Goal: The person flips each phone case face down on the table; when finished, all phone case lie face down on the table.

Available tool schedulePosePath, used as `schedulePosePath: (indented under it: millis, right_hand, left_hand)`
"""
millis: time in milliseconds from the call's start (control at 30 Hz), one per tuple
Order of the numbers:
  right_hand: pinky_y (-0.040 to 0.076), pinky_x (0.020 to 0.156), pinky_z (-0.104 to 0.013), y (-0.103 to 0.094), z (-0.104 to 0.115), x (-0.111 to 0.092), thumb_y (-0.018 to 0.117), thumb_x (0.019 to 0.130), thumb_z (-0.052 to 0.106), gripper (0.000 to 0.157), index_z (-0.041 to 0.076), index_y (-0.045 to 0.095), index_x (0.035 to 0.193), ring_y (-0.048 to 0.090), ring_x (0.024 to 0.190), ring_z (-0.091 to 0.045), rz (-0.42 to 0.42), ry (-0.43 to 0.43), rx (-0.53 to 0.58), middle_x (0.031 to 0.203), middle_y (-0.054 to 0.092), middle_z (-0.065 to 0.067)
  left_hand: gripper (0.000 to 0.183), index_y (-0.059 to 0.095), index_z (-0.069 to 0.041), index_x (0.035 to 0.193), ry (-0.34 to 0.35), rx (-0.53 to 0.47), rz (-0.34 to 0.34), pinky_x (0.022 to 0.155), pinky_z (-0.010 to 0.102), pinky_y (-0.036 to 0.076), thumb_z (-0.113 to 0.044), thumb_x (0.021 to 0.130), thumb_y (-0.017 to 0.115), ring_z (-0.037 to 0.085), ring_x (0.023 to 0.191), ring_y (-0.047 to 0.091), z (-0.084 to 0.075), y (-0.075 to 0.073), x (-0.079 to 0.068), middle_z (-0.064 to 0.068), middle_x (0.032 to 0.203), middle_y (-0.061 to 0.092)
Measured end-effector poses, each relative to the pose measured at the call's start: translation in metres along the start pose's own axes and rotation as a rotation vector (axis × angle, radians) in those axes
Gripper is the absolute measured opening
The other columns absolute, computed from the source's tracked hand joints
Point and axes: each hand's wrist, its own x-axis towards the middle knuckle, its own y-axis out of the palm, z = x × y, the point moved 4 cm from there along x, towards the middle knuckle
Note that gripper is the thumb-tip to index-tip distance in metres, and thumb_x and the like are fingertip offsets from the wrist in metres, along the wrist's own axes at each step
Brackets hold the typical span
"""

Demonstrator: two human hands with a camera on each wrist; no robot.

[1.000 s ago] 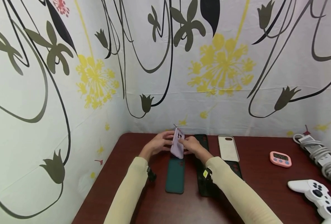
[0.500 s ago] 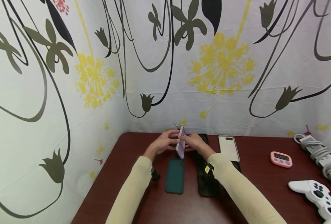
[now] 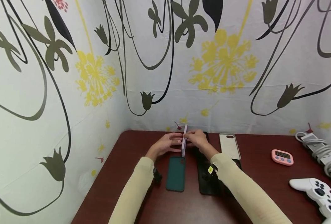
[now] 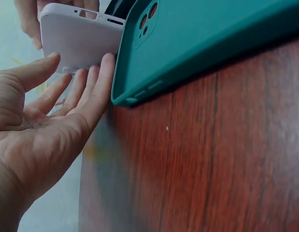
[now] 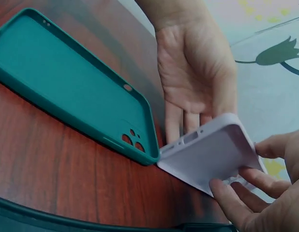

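Observation:
A lilac phone case stands on its long edge, seen almost edge-on in the head view. My right hand pinches it, with fingers reaching onto its inner side in the right wrist view. On the other side, my left hand has its fingers stretched out along the case, the fingertips right at its surface. A teal phone case lies hollow side up just in front, its camera-hole end close to the lilac case.
Right of the teal case lies a black case, partly under my right forearm. A cream case is behind it. Farther right are a pink timer, a white game controller and a power strip with coiled cord. A patterned cloth wall borders the table.
The lilac case has turned from showing its camera-hole back to nearly edge-on and shifted slightly right. Both hands have moved a little to the right with it.

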Motion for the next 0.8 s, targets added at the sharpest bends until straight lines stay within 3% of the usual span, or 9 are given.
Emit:
schedulePosePath:
  millis: [333,567,667,800]
  right_hand:
    - [0.067,0.065,-0.035,-0.002,-0.001,-0.01,0.069,0.097,0.021,0.032,-0.001,0.076,0.119,0.073,0.1,-0.028,-0.127,0.0,0.098,0.11,0.074,-0.015]
    - [0.067,0.067,-0.035,-0.002,-0.006,-0.013,0.067,0.098,0.022,0.035,-0.002,0.074,0.123,0.07,0.092,-0.018,-0.12,0.037,0.206,0.113,0.071,-0.014]
    - [0.067,0.067,-0.035,-0.002,-0.003,-0.014,0.064,0.099,0.021,0.037,-0.002,0.071,0.127,0.073,0.093,-0.02,-0.102,0.047,0.245,0.118,0.072,-0.017]
    - [0.067,0.07,-0.036,-0.002,0.0,-0.016,0.06,0.1,0.018,0.04,-0.004,0.066,0.133,0.074,0.108,-0.029,-0.071,0.051,0.313,0.134,0.068,-0.025]
  left_hand:
    - [0.053,0.041,-0.005,0.16,-0.012,0.052,0.005,0.102,0.053,0.06,-0.01,0.11,0.056,0.036,0.14,0.059,-0.002,0.006,0.002,0.02,0.153,0.056]
    - [0.053,0.048,-0.006,0.155,-0.047,0.071,-0.044,0.094,0.051,0.064,-0.017,0.107,0.065,0.031,0.132,0.066,0.001,0.011,0.006,0.017,0.142,0.064]
    - [0.054,0.049,-0.006,0.155,-0.055,0.096,-0.062,0.096,0.051,0.063,-0.02,0.106,0.067,0.031,0.132,0.066,-0.002,0.011,0.006,0.017,0.143,0.064]
    - [0.058,0.049,-0.008,0.156,-0.053,0.143,-0.073,0.101,0.051,0.062,-0.027,0.105,0.068,0.032,0.133,0.066,-0.005,0.01,0.005,0.017,0.147,0.063]
